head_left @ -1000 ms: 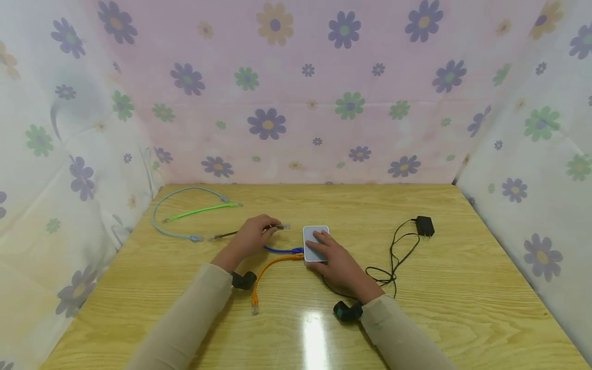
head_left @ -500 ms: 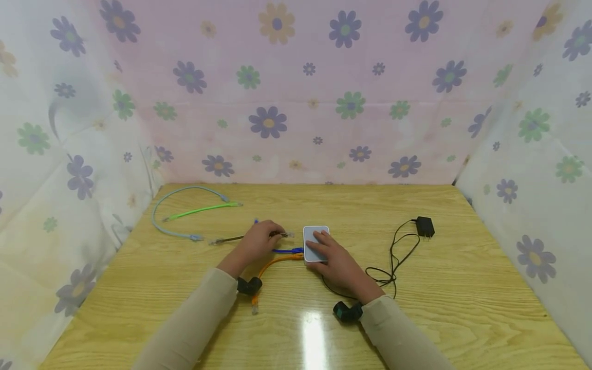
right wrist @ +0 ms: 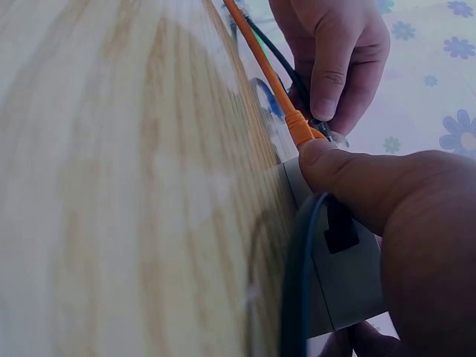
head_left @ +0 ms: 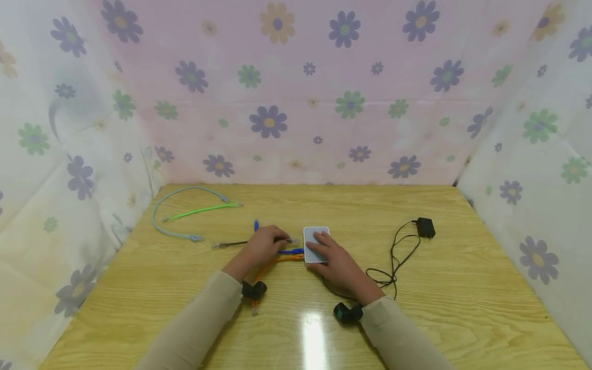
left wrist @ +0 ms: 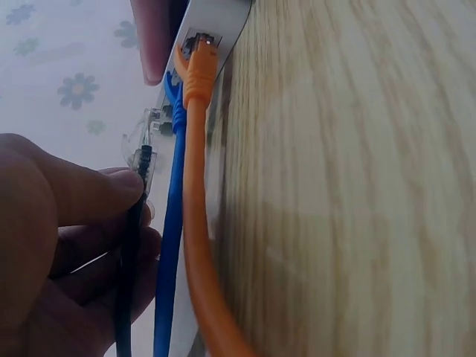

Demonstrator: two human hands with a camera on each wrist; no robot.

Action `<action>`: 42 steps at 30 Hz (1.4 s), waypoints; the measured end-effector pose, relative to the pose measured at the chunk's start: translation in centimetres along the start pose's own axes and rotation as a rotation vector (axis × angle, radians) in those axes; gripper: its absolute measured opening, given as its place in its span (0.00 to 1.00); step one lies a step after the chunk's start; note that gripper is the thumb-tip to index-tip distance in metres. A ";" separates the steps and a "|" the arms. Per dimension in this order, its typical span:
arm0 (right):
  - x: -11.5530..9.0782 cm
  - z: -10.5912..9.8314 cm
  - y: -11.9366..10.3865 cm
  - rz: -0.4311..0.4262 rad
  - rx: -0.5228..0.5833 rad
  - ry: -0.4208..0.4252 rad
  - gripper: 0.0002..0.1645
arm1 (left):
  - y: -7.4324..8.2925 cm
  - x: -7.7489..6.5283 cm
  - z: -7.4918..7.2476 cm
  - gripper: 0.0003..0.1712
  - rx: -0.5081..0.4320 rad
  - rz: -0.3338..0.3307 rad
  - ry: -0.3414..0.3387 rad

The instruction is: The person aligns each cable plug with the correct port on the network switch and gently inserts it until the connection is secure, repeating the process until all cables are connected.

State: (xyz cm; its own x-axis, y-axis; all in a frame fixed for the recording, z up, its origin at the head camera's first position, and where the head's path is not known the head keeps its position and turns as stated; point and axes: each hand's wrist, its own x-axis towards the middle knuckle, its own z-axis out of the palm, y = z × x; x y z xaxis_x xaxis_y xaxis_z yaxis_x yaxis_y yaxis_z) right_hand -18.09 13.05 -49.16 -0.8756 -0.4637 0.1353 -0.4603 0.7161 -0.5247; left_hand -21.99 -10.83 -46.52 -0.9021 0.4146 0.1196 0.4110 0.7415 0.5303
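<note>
My left hand pinches a black network cable just behind its clear plug, between thumb and fingers. That plug points at the port side of a small white-and-grey network switch, a short way from it. My right hand holds the switch on the table, fingers spread over its top and thumb along its near side. Blue and orange network cables are plugged in side by side. The left forearm partly covers the orange cable in the head view.
A light blue cable and a green cable lie at the back left of the wooden table. At right sits a black power adapter; its looped cord runs to the switch. Flowered cloth surrounds the table.
My left hand has moved right and a little nearer to me, bringing the black cable's plug closer to the switch. The right hand and the switch have stayed put.
</note>
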 end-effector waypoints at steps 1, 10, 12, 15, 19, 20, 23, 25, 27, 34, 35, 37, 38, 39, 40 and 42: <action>0.0 0.0 0.0 0.000 0.006 0.002 0.35 | 0.1 0.0 0.1 0.11 -0.002 0.001 -0.004; -0.2 -0.1 -0.2 -0.004 0.010 -0.001 0.36 | 0.0 0.2 0.7 0.11 -0.010 -0.017 -0.031; -0.2 -0.1 -0.1 -0.006 0.010 0.005 0.35 | 0.0 0.3 0.8 0.11 -0.011 -0.015 -0.030; -0.1 -0.1 -0.2 0.001 0.003 0.003 0.36 | 0.0 0.4 0.8 0.11 -0.009 -0.012 -0.027; 0.0 -0.2 -0.2 0.003 -0.001 -0.003 0.36 | 0.1 0.3 0.9 0.10 -0.016 -0.005 -0.019; 0.0 -0.2 -0.3 0.002 0.003 -0.003 0.36 | 0.1 0.3 1.0 0.10 -0.020 -0.002 -0.016; -0.1 -0.3 -0.4 0.001 0.009 -0.003 0.35 | 0.2 0.1 1.1 0.10 -0.035 0.005 -0.003; -0.1 -0.3 -0.4 0.000 0.010 -0.001 0.35 | 0.1 0.1 1.3 0.10 -0.038 0.006 0.004; 0.0 -0.3 -0.4 -0.002 0.007 0.001 0.35 | 0.1 0.0 1.5 0.10 -0.041 0.006 0.008; 0.0 -0.3 -0.5 -0.003 -0.004 0.004 0.35 | 0.1 -0.1 1.7 0.10 -0.054 -0.004 0.017; 0.0 -0.3 -0.5 -0.001 -0.004 0.003 0.35 | 0.1 -0.1 1.7 0.10 -0.055 -0.010 0.017; 0.0 -0.3 -0.6 0.003 -0.007 0.001 0.35 | 0.2 -0.3 1.8 0.10 -0.063 -0.021 0.021; 0.0 -0.3 -0.6 0.004 -0.006 0.001 0.35 | 0.2 -0.3 1.8 0.10 -0.066 -0.025 0.022; 0.0 -0.3 -0.6 0.004 -0.007 0.003 0.35 | 0.2 -0.4 1.8 0.10 -0.072 -0.029 0.022; 0.0 -0.3 -0.6 0.004 -0.009 0.004 0.35 | 0.2 -0.4 1.9 0.10 -0.078 -0.034 0.021; 0.0 -0.3 -0.5 0.008 -0.010 0.002 0.35 | 0.2 -0.5 1.9 0.11 -0.090 -0.044 0.020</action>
State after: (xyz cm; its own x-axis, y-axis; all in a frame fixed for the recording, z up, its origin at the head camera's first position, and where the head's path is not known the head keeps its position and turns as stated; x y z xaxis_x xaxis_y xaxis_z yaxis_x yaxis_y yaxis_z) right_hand -17.85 12.84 -48.63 -0.8794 -0.4571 0.1330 -0.4550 0.7247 -0.5174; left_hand -21.17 -9.88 -48.11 -0.9217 0.3718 0.1107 0.3586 0.7078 0.6087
